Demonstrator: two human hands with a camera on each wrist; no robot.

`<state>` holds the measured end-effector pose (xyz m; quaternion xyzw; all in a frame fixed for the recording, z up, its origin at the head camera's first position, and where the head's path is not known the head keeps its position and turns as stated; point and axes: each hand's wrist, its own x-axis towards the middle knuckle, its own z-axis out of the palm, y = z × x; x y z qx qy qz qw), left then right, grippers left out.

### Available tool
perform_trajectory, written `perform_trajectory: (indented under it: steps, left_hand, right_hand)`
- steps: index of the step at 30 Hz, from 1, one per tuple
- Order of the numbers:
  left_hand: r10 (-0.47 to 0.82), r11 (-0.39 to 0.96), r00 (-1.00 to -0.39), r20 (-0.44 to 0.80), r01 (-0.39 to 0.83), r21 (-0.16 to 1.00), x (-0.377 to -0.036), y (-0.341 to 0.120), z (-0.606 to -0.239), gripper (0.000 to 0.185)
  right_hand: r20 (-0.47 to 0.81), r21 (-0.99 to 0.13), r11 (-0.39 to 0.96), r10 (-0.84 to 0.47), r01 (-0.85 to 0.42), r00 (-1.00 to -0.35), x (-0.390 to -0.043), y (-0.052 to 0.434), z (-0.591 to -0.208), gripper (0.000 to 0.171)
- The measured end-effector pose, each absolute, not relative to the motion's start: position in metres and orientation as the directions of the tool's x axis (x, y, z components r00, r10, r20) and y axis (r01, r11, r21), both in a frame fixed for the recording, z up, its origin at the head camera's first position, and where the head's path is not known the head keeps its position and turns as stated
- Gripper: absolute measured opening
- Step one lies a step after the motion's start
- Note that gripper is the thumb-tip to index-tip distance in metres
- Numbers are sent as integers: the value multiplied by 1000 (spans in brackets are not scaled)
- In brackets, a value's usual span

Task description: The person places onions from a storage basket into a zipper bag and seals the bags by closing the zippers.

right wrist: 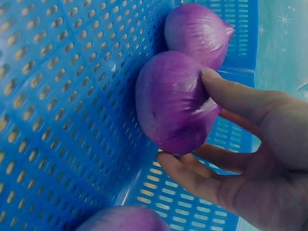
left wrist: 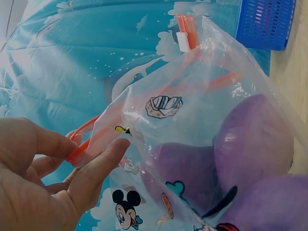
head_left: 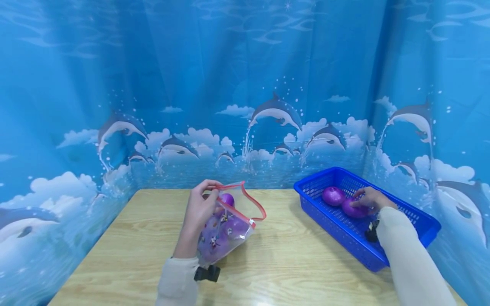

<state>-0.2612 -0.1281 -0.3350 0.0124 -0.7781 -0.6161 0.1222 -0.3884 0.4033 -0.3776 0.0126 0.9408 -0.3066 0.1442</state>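
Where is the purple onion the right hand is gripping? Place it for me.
In the head view the gripped purple onion lies in the blue basket on the table's right side, under the right hand, beside a second onion.

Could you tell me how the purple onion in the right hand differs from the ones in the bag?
The grasped onion lies bare in the blue basket, the right hand around it. The bagged onions sit inside the printed zip bag, pinched at its rim by the left hand. All look purple and rounded.

Bright, even, blue-tinted light — soft shadows on the tabletop [head_left: 268, 263]; head view bends at edges, wrist views slightly soft.
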Motion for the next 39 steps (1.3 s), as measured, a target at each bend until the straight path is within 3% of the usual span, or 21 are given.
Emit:
perform_trajectory:
  steps: [3, 11, 27, 39]
  left_hand:
    - [-174, 240, -969, 177, 133, 962, -260, -128, -334, 24]
    - [-176, 233, -968, 181, 138, 963, -258, -127, -332, 24]
    - [-175, 224, -969, 177, 135, 965, -257, -128, -331, 24]
    - [-176, 234, -970, 170, 127, 964, -257, -127, -331, 24]
  right_hand:
    - [-304, -573, 813, -92, 105, -948, -387, 404, -378, 68]
    - [-345, -620, 778, -155, 100, -926, -385, 404, -377, 54]
    - [-363, -679, 726, -210, 103, -908, -383, 409, -381, 73]
    - [-323, -742, 668, -293, 49, -900, -382, 413, -382, 68]
